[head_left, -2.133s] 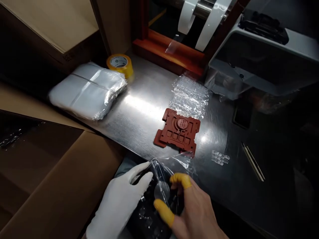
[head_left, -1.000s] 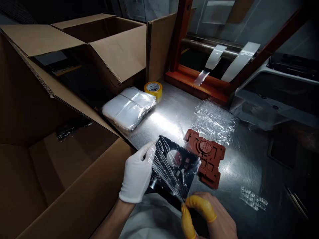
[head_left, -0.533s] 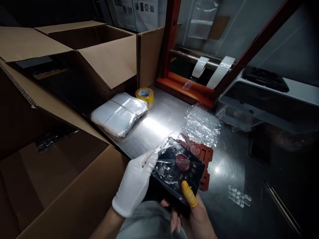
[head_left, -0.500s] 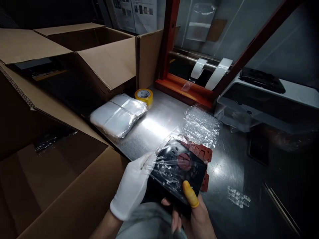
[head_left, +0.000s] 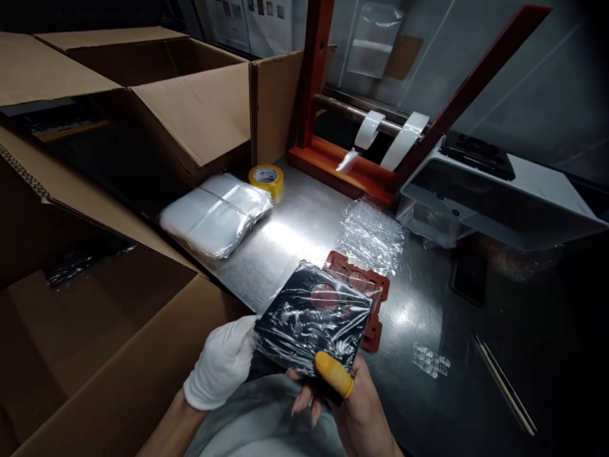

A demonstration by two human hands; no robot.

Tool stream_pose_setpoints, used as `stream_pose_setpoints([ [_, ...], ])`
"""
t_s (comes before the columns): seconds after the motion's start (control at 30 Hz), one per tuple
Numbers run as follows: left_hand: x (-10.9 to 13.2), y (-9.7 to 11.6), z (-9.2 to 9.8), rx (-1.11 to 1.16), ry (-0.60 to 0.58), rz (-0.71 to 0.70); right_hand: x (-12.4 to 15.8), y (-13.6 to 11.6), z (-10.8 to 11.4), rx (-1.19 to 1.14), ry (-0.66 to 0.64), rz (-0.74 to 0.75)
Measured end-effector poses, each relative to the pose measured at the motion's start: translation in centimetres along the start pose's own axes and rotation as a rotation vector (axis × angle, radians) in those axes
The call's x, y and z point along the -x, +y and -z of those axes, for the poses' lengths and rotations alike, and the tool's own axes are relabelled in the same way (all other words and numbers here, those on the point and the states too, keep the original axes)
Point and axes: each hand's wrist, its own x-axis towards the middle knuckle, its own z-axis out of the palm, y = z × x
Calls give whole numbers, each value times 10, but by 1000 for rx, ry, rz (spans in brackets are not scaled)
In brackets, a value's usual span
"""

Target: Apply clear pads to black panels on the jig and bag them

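A black square part (head_left: 304, 324) with a round hole lies inside a clear, wrinkled plastic bag. My left hand (head_left: 221, 362), in a white glove, pinches the bag's left edge. Below and to the right, my right hand (head_left: 352, 400) grips the bagged part, its thumb in a yellow finger cot on top and the other fingers underneath. Just behind the part, a reddish-brown flat plate (head_left: 375, 330) with notched edges rests on the metal table (head_left: 304, 216), partly covered by the bag.
A stack of clear bags (head_left: 216, 216) and a yellow tape roll (head_left: 266, 181) sit beyond. Open cardboard boxes (head_left: 195, 108) stand left. A red frame (head_left: 342, 168), white bin (head_left: 504, 203), clear plastic sheets (head_left: 373, 231), phone (head_left: 469, 276), small clear pieces (head_left: 431, 360) and tweezers (head_left: 507, 384) are also around.
The black part has turned flatter toward the camera, and the bag now lies closer over it. My left hand has moved left and down to the bag's edge. The whole view has shifted slightly.
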Motion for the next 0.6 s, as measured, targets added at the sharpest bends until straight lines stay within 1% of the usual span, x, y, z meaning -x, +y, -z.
stream_pose_setpoints([
  [0.07,6,1,-3,-89,46,-100,3,-4,3,-8,-12,0],
  [0.1,8,3,-4,-99,55,-128,4,-6,6,-4,-19,-12],
  [0.17,12,9,-3,-46,34,-139,5,-12,12,40,-62,-64],
  [0.2,13,11,-2,3,4,-106,5,-15,15,80,-92,-96],
  [0.23,13,12,0,61,-32,-44,5,-19,18,121,-117,-125],
  [0.27,12,13,3,131,-79,56,6,-22,20,154,-135,-146],
  [0.33,6,12,8,343,-185,341,6,-25,24,190,-142,-181],
  [0.4,-2,11,13,698,-266,650,9,-24,26,197,-122,-218],
  [0.43,-7,12,15,884,-292,761,10,-22,26,199,-103,-254],
  [0.47,-13,14,16,1041,-309,828,11,-20,27,203,-78,-300],
  [0.5,-18,17,16,1153,-321,855,13,-17,26,206,-51,-345],
  [0.57,-28,26,15,1245,-337,846,13,-13,25,209,-16,-397],
  [0.6,-33,30,15,1258,-326,824,11,-11,24,207,-14,-393],
])
